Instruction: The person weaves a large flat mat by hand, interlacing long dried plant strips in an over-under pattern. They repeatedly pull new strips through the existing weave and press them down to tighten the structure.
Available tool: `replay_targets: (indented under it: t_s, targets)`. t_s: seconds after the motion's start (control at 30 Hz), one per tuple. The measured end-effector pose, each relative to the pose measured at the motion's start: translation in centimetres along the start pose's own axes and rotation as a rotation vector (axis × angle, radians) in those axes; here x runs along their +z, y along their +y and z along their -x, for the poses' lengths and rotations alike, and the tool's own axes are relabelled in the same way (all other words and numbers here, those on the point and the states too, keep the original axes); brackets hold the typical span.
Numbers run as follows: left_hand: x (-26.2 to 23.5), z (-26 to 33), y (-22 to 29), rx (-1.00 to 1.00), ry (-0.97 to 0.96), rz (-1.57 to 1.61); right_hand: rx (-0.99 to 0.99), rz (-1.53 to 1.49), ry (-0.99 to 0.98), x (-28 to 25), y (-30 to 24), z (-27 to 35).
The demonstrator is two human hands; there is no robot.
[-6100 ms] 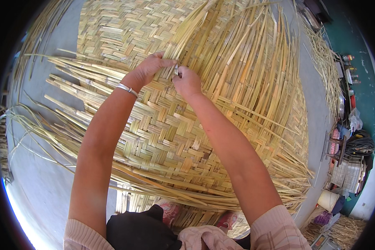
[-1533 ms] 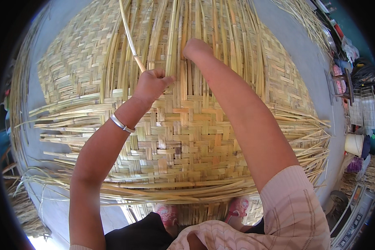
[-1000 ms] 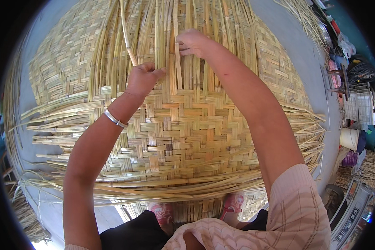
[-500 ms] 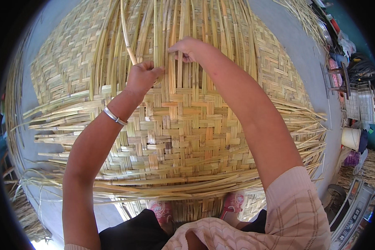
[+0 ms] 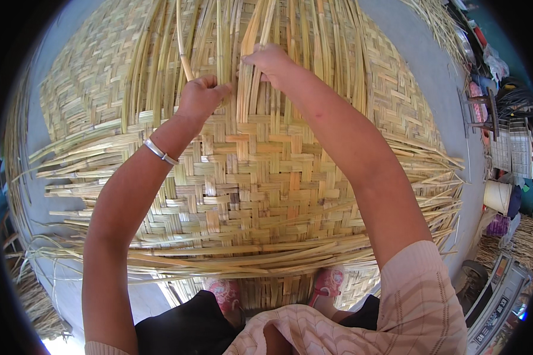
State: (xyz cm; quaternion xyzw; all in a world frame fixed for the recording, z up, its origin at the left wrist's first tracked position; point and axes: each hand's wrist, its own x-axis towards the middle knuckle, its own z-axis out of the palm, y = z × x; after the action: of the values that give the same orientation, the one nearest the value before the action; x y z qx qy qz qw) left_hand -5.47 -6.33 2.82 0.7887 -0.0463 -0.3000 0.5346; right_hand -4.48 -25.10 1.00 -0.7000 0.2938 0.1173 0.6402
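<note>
Grey floor [image 5: 432, 77] carries a wide woven mat [image 5: 260, 195]. At its unwoven edge the left hand [image 5: 200, 94] grips one lifted strip [image 5: 182, 41], while the right hand [image 5: 269, 59] pinches neighbouring strips. Pulling too hard could snap a strip or loosen the weave.

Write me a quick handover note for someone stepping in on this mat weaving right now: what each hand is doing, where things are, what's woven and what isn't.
Left hand: closed around one loose strip, lifting it up off the mat.
Right hand: fingers pinching into the upright loose strips beside it.
Woven mat: spread on the grey floor, with the person's feet on its near edge.
Done: the near and middle part is tightly interlaced.
Left: the long strips beyond the hands are unwoven; loose ends also stick out along both side edges.
</note>
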Motion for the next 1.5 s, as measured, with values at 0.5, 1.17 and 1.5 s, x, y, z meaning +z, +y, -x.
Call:
replay_targets:
  t_s: [0.5, 1.17, 1.5]
  targets:
    - [0.3, -3.4, -0.9, 0.061, -0.367, -0.183, -0.093, -0.38, -0.295, -2.2, 0.1, 2.8]
    - [0.4, -4.9, -2.7, 0.169, -0.374, -0.339, -0.191, -0.352, 0.368, -2.8, 6.9, 9.5]
    - [0.3, 1.9, -6.2, 0.807, 0.162, -1.06, -0.161, -0.172, 0.61, -1.4, 10.6, 9.6]
